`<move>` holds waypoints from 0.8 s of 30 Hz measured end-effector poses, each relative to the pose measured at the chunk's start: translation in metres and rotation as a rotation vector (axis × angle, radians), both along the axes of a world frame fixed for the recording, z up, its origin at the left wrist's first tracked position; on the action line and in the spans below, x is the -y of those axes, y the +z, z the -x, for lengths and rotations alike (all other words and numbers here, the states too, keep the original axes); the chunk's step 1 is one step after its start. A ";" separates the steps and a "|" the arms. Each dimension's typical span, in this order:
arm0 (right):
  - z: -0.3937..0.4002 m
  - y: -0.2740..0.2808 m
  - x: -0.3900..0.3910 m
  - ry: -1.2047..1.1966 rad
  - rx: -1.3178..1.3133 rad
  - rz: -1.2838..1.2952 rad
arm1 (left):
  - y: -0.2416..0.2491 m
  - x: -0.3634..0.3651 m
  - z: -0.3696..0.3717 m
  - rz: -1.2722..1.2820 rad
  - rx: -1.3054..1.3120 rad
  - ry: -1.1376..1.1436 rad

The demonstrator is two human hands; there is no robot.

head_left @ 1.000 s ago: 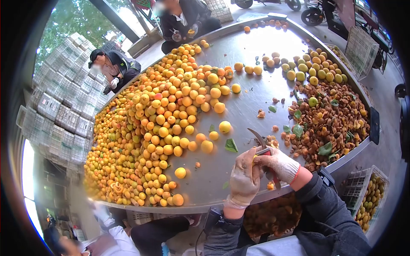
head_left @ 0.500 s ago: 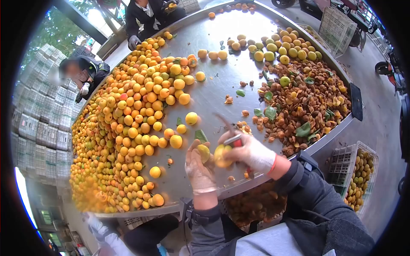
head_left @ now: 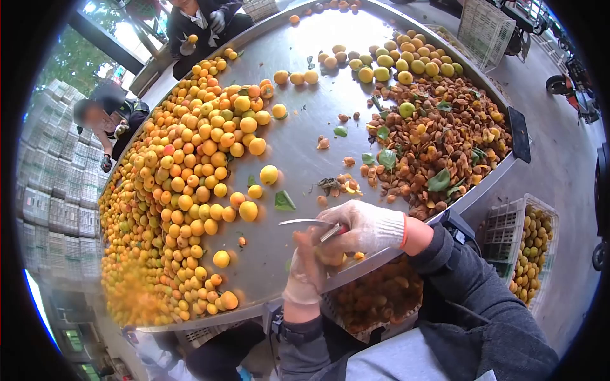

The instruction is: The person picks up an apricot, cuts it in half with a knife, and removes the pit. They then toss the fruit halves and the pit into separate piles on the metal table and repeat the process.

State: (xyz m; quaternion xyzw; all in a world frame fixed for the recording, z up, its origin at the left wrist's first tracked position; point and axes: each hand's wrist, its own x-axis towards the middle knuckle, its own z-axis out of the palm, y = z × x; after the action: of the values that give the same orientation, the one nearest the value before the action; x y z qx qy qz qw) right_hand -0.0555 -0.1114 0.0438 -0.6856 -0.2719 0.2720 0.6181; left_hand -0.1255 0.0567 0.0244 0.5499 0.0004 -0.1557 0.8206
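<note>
My right hand [head_left: 372, 227], in a white knit glove, is closed round the red handle of a knife [head_left: 304, 221]. Its thin curved blade points left, across the tips of my left hand's fingers. My left hand [head_left: 306, 270], also gloved, is raised just below the blade with its fingers curled. A yellowish fruit [head_left: 330, 257], seemingly an apricot, shows dimly between the two hands, mostly hidden by the right fingers. Both hands are over the near edge of a metal table [head_left: 298, 152]. A green leaf [head_left: 284, 200] lies just beyond them.
Whole orange-yellow apricots [head_left: 184, 184] are heaped on the left. Brown pits and scraps [head_left: 438, 133] are piled on the right, below greener apricots [head_left: 413, 57]. A full crate [head_left: 524, 247] stands at right. Another person [head_left: 197, 25] sits at the far side; someone else [head_left: 117, 120] is at left.
My hands have come together, and the knife blade has swung down to point left. The yellow fruit pieces seen in both hands are now mostly hidden. The view has shifted slightly.
</note>
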 end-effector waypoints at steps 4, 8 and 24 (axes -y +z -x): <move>-0.005 0.010 0.000 -0.150 -0.104 0.004 | -0.007 0.006 -0.003 0.032 -0.069 0.165; -0.013 0.028 0.003 -0.362 -0.484 -0.128 | -0.020 -0.002 -0.005 0.290 -0.172 0.197; -0.015 0.026 0.001 -0.615 -0.415 -0.298 | -0.003 0.012 -0.004 -0.020 -0.153 0.215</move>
State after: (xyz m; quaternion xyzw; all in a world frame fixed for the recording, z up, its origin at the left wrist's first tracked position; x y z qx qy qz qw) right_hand -0.0407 -0.1123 0.0698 -0.5684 0.0405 0.1646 0.8051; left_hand -0.1216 0.0447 0.0213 0.5415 0.1234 -0.1084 0.8245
